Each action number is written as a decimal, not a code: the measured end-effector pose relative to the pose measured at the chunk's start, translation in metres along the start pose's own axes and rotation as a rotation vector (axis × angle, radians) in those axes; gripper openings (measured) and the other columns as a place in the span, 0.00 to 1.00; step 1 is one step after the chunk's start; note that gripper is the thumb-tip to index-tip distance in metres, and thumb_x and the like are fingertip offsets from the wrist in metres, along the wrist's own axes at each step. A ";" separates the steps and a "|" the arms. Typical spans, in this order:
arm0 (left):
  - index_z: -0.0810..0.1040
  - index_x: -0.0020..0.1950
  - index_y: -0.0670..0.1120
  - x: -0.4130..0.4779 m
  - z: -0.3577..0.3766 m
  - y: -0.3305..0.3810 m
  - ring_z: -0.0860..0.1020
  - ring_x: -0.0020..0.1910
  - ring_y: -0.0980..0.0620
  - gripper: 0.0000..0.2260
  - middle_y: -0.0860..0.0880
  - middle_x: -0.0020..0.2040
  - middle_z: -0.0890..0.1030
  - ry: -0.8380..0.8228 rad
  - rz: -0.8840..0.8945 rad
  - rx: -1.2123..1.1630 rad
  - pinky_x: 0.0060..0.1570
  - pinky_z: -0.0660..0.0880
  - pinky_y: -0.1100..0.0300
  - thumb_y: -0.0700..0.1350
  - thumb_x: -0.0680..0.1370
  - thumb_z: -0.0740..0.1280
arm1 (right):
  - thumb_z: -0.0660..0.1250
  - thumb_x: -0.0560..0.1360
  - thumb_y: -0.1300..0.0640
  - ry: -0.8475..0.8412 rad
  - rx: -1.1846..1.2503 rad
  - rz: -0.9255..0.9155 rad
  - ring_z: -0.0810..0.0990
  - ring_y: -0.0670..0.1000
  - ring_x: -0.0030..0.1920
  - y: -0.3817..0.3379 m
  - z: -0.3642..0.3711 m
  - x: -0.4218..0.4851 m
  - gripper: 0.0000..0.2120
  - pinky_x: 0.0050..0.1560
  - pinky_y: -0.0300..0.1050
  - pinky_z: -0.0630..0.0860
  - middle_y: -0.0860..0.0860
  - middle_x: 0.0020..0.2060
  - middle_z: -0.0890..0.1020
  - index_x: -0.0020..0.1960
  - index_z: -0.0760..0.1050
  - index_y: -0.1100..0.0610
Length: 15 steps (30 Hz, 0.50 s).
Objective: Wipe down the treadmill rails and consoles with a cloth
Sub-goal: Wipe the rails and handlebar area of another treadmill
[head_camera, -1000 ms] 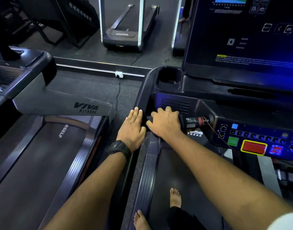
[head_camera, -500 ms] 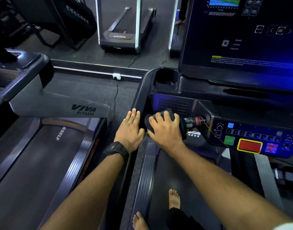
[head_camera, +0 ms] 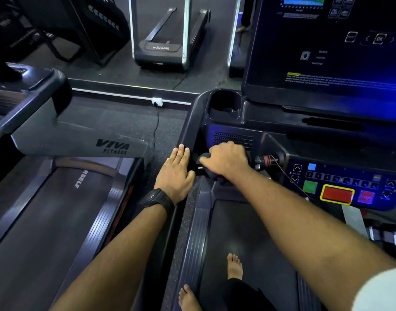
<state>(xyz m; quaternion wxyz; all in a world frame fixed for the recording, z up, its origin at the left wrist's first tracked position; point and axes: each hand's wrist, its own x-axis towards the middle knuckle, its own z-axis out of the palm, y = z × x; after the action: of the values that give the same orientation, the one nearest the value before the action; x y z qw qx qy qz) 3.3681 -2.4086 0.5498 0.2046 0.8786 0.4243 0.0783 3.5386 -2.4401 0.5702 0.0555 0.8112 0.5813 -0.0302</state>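
The dark crumpled cloth (head_camera: 204,156) has been bunched against the black plastic console (head_camera: 233,135), clasped in the right grip (head_camera: 228,160), the left grip (head_camera: 174,173) laid flat alongside; the thin red cord (head_camera: 269,159) nearby could be snagged.

Dark cloth (head_camera: 205,157), black watch (head_camera: 157,199), red button (head_camera: 337,194) rimmed yellow, green button (head_camera: 310,186).

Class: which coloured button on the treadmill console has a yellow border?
The wide red rectangular button, right of the green square button; neither that nor the small light-blue square button has one.
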 end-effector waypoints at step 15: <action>0.51 0.81 0.43 -0.003 0.003 0.000 0.46 0.81 0.48 0.30 0.45 0.82 0.49 0.003 -0.014 0.003 0.79 0.49 0.51 0.45 0.81 0.57 | 0.55 0.77 0.36 0.051 -0.017 0.066 0.76 0.58 0.56 0.014 0.004 -0.019 0.25 0.52 0.57 0.73 0.53 0.52 0.82 0.55 0.81 0.52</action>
<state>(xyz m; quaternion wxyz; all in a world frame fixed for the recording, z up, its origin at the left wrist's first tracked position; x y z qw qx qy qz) 3.3673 -2.4119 0.5475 0.2030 0.8759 0.4308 0.0775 3.5463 -2.4628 0.5690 0.0486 0.8301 0.5555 -0.0028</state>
